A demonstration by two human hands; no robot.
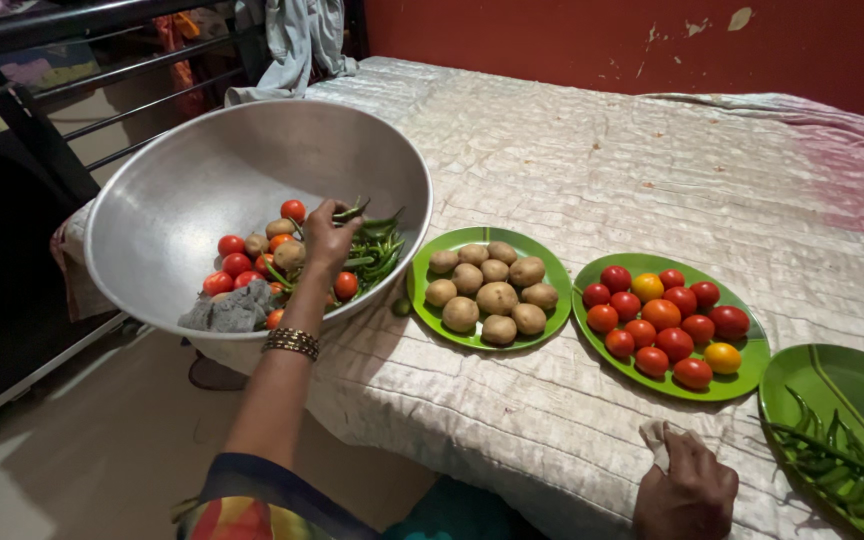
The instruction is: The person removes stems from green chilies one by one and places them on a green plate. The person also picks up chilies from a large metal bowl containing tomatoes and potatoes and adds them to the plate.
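My left hand (327,238) reaches into a large tilted steel bowl (192,190) and pinches a green chilli (352,211) lying among tomatoes, potatoes and more chillies. A bangle circles that wrist. My right hand (687,490) rests on the bed's front edge, closed on a small white cloth (655,438). A green plate (552,275) of potatoes sits right of the bowl. Beside it lies a green plate (752,355) of red and yellow tomatoes. A third green plate (852,385) at far right holds several green chillies.
Everything rests on a bed with a pale quilted cover (632,160) against a red wall. A dark metal rail (102,60) and hanging clothes stand at the back left. Bare floor (82,460) lies below the bowl. One loose chilli (401,306) lies between bowl and potato plate.
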